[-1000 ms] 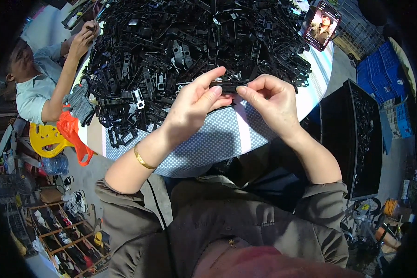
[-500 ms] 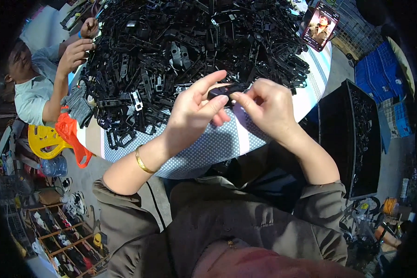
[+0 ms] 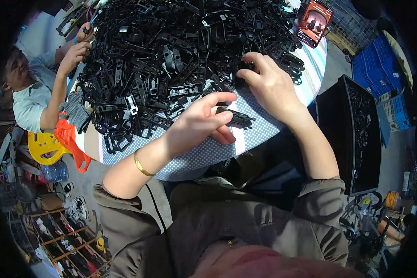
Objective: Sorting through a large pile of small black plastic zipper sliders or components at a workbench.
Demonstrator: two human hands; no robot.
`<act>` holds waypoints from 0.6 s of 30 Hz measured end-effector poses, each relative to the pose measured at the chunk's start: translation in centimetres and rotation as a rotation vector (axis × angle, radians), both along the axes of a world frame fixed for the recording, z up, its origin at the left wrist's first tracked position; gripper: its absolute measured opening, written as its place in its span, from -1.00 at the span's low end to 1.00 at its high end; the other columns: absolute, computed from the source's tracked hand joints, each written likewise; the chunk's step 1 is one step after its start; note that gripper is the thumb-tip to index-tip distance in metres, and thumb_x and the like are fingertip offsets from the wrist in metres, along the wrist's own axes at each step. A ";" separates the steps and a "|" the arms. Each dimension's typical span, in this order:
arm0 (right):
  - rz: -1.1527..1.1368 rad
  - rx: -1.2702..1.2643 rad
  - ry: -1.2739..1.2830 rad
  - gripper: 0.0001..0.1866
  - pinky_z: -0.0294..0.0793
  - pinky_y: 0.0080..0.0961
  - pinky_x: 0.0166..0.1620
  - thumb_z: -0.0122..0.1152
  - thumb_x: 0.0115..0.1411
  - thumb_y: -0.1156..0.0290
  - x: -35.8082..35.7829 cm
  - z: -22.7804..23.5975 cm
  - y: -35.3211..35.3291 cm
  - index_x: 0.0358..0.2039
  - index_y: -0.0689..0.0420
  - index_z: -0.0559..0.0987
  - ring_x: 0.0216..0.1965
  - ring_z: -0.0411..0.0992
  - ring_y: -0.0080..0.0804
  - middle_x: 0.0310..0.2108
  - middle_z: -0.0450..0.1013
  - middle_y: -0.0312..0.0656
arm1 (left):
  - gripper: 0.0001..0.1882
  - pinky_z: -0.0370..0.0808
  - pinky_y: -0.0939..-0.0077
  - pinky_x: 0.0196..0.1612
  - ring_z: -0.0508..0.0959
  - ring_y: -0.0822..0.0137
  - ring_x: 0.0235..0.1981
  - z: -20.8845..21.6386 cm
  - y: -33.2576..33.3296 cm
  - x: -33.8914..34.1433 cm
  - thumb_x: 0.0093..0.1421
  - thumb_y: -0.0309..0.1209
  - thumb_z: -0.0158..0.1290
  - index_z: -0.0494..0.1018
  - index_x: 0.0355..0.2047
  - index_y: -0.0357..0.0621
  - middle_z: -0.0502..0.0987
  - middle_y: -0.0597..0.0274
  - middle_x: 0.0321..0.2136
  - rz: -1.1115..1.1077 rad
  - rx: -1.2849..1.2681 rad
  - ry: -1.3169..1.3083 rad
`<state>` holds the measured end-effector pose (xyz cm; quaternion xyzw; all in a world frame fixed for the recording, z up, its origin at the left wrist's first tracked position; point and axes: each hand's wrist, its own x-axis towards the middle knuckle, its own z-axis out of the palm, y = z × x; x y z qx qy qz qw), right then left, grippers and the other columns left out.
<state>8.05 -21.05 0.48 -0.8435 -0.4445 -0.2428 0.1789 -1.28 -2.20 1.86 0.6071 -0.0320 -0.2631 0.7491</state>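
A slim black plastic part [image 3: 240, 119] is pinched between the thumb and fingers of my left hand [image 3: 201, 121], over the near edge of the table. My right hand [image 3: 274, 90] is at the near right side of a big heap of black plastic parts [image 3: 143, 60]. Its thumb and forefinger curl around something dark there, which I cannot make out against the heap. Many parts in the heap are long and narrow with cut-out slots, and a few show light or shiny patches.
The round table carries a dotted and striped cloth [image 3: 185, 160]. A phone [image 3: 315, 23] stands at the far right. Another person's hand [image 3: 74, 55] works at the left. A black bin [image 3: 340, 139] of parts is on the right; a yellow stool [image 3: 44, 148] and red bag [image 3: 72, 141] are left.
My right hand has left the part near my left hand and moved up to the heap. My left hand still holds its part, now slightly lower. The phone's picture has changed.
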 end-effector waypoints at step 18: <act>0.183 0.311 0.210 -0.85 0.29 -0.53 -0.56 0.21 -0.04 0.52 -2.4 1.3 0.4 -0.39 0.21 0.58 -0.63 0.34 -0.38 -0.63 0.34 -0.19 | -0.55 0.50 0.49 -0.14 0.54 0.27 -0.25 -0.9 0.4 0.2 0.26 -0.40 -0.22 0.05 0.08 -0.41 0.40 -0.08 -0.18 0.198 -0.129 -0.070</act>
